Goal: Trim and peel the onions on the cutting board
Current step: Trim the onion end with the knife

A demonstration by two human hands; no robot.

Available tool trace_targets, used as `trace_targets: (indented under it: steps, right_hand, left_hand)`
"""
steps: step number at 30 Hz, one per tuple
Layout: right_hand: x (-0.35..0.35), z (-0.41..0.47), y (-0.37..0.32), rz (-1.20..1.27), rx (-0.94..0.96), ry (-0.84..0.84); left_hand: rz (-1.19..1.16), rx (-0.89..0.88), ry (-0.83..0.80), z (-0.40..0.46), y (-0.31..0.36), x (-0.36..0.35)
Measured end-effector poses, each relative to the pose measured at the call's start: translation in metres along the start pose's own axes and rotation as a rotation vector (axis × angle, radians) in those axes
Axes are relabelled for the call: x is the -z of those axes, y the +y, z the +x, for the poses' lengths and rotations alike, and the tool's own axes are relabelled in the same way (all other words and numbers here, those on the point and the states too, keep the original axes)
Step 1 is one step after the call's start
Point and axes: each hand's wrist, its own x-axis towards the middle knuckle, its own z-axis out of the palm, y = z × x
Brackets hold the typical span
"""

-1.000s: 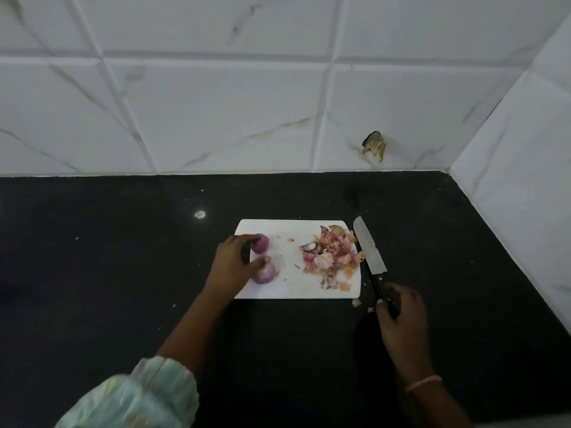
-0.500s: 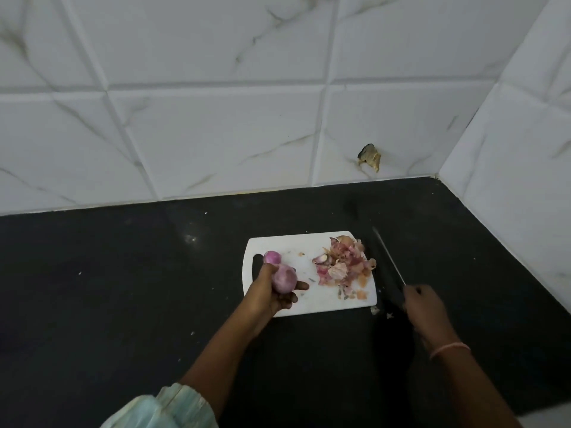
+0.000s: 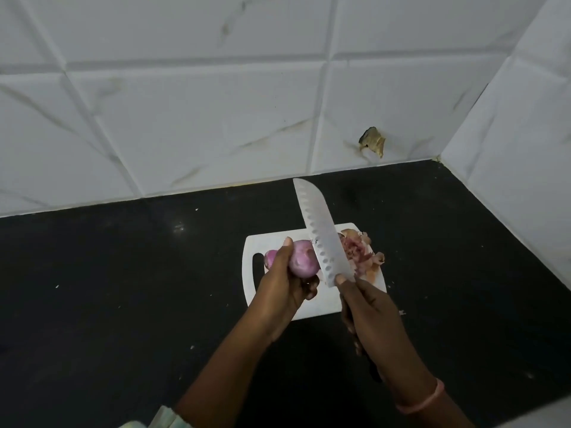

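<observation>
Holding a purple onion [image 3: 304,262] above the white cutting board [image 3: 279,242], my left hand [image 3: 282,291] grips it with thumb up and fingers curled beneath. My right hand [image 3: 369,316] clasps the knife [image 3: 321,233] by its handle, blade angled up and away, its edge touching the onion's right side. A second onion [image 3: 270,257] shows just behind the left hand, near the board's handle slot. Peel scraps [image 3: 360,254] lie heaped on the board's right part. The board rests on the black bench [image 3: 123,288].
</observation>
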Motion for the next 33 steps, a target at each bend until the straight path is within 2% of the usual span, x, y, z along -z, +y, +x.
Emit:
trace_targets:
  steps: [9,13,16,21,26,33]
  right_hand:
    - [0.004,0.004,-0.004,0.002,-0.011,0.003]
    - [0.008,0.0,-0.002,0.064,-0.075,-0.009]
    - [0.014,0.0,0.003,-0.009,-0.033,0.003]
    - [0.035,0.002,0.02,-0.312,0.071,0.027]
    - [0.047,0.001,0.029,-0.298,0.012,-0.006]
    - [0.046,0.008,0.032,-0.331,0.021,-0.015]
  left_hand:
    - [-0.168,-0.053,-0.104,-0.007,0.004,-0.001]
    - [-0.429,-0.065,-0.164,-0.005,0.007,0.001]
    - [-0.539,-0.085,-0.141,-0.001,0.013,-0.001]
    - [-0.472,-0.162,0.0,0.019,0.027,0.0]
    - [-0.442,-0.26,0.018,0.03,0.037,0.001]
    - [-0.436,-0.257,0.026,0.033,0.037,-0.001]
